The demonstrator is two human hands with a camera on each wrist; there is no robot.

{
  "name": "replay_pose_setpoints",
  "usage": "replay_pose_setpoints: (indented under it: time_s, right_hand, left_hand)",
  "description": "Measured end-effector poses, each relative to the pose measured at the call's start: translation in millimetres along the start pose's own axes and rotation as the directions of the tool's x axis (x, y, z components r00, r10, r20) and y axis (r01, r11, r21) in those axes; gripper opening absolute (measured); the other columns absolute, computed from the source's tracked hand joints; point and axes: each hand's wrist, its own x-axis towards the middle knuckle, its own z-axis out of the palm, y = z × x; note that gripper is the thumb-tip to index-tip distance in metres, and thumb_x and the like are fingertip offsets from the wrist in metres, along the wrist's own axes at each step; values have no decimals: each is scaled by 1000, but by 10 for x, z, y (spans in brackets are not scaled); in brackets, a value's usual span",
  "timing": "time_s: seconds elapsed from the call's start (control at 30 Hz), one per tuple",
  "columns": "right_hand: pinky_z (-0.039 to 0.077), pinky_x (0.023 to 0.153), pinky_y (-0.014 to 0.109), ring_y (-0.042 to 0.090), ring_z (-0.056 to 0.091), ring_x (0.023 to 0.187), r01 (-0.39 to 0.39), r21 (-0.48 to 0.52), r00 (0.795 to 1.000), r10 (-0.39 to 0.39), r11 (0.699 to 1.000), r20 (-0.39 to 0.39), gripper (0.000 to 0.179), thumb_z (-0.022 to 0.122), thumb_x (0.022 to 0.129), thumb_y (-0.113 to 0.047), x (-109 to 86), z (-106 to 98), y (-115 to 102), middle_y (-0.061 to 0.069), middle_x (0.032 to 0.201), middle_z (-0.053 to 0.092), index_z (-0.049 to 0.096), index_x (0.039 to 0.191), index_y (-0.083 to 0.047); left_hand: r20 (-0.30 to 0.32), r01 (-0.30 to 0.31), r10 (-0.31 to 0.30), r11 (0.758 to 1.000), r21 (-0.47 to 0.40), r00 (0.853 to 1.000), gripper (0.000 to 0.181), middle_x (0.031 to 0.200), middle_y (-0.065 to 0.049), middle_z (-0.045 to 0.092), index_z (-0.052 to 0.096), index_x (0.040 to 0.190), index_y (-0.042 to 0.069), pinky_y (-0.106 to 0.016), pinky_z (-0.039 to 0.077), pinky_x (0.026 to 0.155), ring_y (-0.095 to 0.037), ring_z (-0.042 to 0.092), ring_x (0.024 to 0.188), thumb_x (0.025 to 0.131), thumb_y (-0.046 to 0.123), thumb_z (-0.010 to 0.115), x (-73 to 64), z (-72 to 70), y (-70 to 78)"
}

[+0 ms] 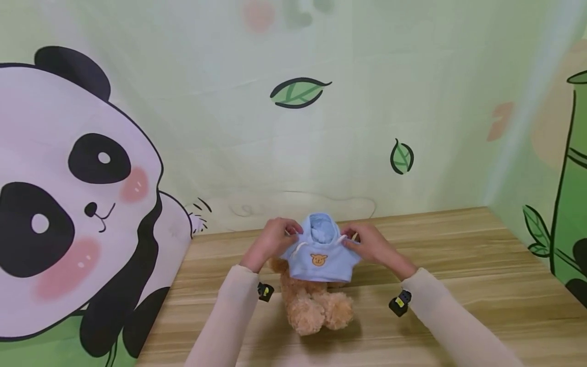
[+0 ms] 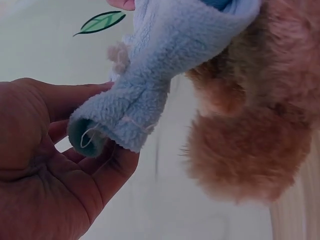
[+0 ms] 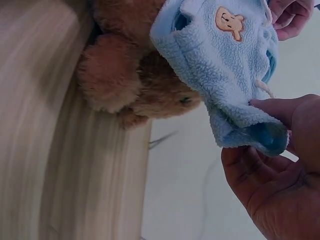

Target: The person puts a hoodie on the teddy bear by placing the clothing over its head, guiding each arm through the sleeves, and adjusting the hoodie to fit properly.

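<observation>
A small light blue fleece hoodie [image 1: 323, 250] hangs spread between both hands, front outward, with a bear-face patch [image 3: 230, 22] and white drawstrings. My left hand [image 1: 278, 238] pinches it at one shoulder; in the left wrist view its thumb and fingers [image 2: 120, 162] hold around the sleeve. The other sleeve is held by my right hand [image 1: 367, 243], thumb on one side and fingers beneath, as the right wrist view shows. Behind the hoodie is a fluffy brown plush toy [image 1: 304, 311] on the table, feet toward me. The hoodie hides its head and upper body in the head view.
The wood-grain table [image 1: 458, 265] ends at a backdrop cloth [image 1: 440, 92] printed with leaves, which rises right behind it. A large printed panda [image 1: 142, 285] fills the left side, and printed bamboo [image 1: 573, 224] stands at the right.
</observation>
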Motion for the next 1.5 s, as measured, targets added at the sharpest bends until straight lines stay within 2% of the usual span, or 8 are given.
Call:
replay_pose_setpoints:
  time_s: [0.17, 0.47, 0.7, 0.9, 1.03, 1.17, 1.37, 1.5]
  right_hand:
    - [49, 71, 27, 15, 59, 81, -19, 4, 1000, 19, 1000, 19, 14, 67, 91, -8, 2, 118, 48, 7, 89, 67, 67, 103, -4]
    - [49, 70, 26, 15, 59, 80, -11, 31, 1000, 11, 999, 15, 13, 67, 89, -6, 12, 346, 144, 7, 87, 66, 67, 101, -2]
    - [49, 70, 28, 14, 58, 80, -72, 35, 997, 71, 997, 39, 13, 65, 90, -7, -22, 466, 165, 7, 90, 66, 66, 103, -5]
    - [51, 78, 34, 20, 61, 92, -120, 38, 990, 116, 992, 83, 25, 66, 89, -12, -50, 514, 220, 8, 102, 67, 65, 113, -7]
    - [51, 92, 45, 31, 60, 114, -173, 34, 970, 164, 984, 180, 45, 68, 87, -16, -87, 515, 225, 15, 124, 63, 57, 131, -8]
    - [48, 96, 48, 35, 57, 120, -181, 40, 959, 167, 983, 230, 54, 67, 88, -19, -107, 535, 231, 20, 134, 58, 50, 138, -9]
    - [51, 75, 35, 23, 64, 90, -232, 152, 951, 191, 961, 243, 52, 67, 90, -17, -107, 598, 250, 18, 127, 60, 49, 138, -8]
    - [52, 71, 33, 22, 63, 87, -257, 220, 948, 202, 941, 246, 49, 66, 91, -15, -105, 634, 253, 18, 125, 60, 50, 137, -6]
  left_hand:
    - [23, 21, -21, 1000, 18, 1000, 13, 100, -10, 67, 71, 103, 10, -29, 51, 70, -19, 59, 86, 95, 7, 62, -2, 36, -83]
    - [10, -42, 42, 998, 55, 999, 11, 101, -10, 69, 71, 101, 11, -34, 52, 77, -20, 62, 89, 93, 8, 63, -25, 101, -241]
    - [80, -42, 37, 997, 62, 996, 23, 114, -9, 67, 70, 113, 15, -41, 53, 87, -24, 61, 104, 91, 20, 69, -95, 146, -361]
    - [135, -2, 4, 1000, -19, 991, 29, 127, -17, 62, 66, 120, 11, -31, 57, 71, -24, 67, 93, 91, 15, 67, -148, 147, -481]
    - [86, 26, -27, 1000, 10, 996, 31, 125, -15, 64, 66, 120, 11, -35, 55, 78, -21, 67, 91, 91, 19, 68, -176, 150, -561]
    - [25, 43, -45, 998, 49, 999, 28, 116, -11, 68, 68, 115, 11, -40, 51, 84, -22, 61, 97, 89, 22, 70, -188, 150, -629]
    - [-11, 53, -53, 999, 10, 999, 25, 109, -10, 69, 69, 113, 10, -37, 51, 80, -20, 61, 92, 90, 19, 70, -192, 172, -750]
    - [-26, 49, -49, 998, -32, 998, 22, 105, -10, 69, 70, 110, 10, -35, 51, 78, -20, 62, 90, 90, 18, 70, -201, 192, -823]
